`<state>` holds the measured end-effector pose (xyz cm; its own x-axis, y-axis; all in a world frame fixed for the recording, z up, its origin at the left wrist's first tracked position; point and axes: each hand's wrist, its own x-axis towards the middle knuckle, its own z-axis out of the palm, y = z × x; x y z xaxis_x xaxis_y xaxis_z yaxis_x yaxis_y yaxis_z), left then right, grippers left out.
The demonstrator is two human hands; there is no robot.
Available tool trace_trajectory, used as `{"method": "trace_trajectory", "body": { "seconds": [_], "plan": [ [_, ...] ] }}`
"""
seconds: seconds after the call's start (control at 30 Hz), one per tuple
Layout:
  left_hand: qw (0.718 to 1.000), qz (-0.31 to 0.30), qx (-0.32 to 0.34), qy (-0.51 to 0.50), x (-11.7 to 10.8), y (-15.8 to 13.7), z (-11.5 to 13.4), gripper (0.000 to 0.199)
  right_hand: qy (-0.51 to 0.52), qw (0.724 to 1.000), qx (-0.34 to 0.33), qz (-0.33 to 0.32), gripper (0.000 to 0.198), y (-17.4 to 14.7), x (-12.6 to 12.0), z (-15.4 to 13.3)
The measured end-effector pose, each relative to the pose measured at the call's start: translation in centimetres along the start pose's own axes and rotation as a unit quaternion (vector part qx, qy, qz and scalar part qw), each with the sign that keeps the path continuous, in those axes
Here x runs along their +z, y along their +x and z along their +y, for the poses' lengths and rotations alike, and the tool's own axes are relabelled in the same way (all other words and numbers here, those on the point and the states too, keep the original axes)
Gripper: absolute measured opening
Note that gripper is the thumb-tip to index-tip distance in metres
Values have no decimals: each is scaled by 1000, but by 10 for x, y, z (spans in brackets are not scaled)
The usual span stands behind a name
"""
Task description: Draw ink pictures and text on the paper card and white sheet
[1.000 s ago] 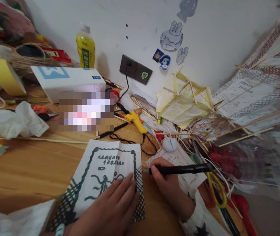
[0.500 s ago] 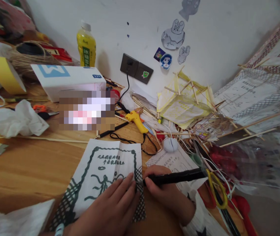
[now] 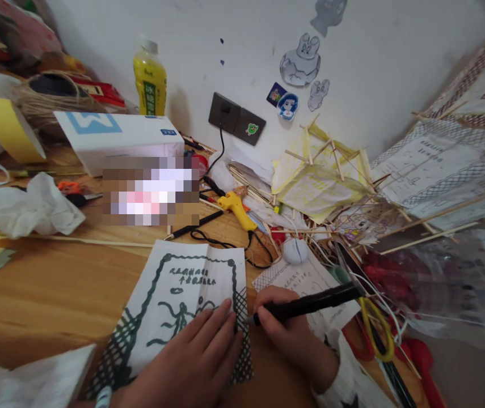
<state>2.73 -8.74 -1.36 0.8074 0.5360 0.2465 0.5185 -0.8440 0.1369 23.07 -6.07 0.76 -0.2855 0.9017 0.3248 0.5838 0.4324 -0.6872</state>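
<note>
My left hand (image 3: 202,348) lies flat with its fingers stretched over the lower right part of a white sheet of paper (image 3: 146,303), covering some of the drawing. Dark green lines on the sheet form a wavy border, written characters, curling shapes and crosshatched side edges. My right hand (image 3: 287,328) is closed around a black marker pen (image 3: 314,301). The pen's tip points left, at the crosshatching on the sheet's right edge; whether it touches the paper I cannot tell. Beneath and behind the right hand is another drawn sheet (image 3: 306,277).
A yellow glue gun (image 3: 237,209) and black pen (image 3: 195,225) lie beyond the sheet. A white mouse (image 3: 295,251) and yellow-handled scissors (image 3: 376,331) are at the right. Behind stand stick-and-paper frames (image 3: 323,181), a white box (image 3: 118,141) and a drink bottle (image 3: 150,79).
My right hand and the marker have shifted slightly right, and the pen's tip now shows at the sheet's edge. The left hand stays in place.
</note>
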Motion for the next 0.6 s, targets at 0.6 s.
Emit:
{"method": "trace_trajectory", "body": {
  "seconds": [0.6],
  "plan": [
    [1000, -15, 6, -6, 0, 1, 0, 50, -37, 997, 42, 48, 17, 1, 4, 4]
  ]
}}
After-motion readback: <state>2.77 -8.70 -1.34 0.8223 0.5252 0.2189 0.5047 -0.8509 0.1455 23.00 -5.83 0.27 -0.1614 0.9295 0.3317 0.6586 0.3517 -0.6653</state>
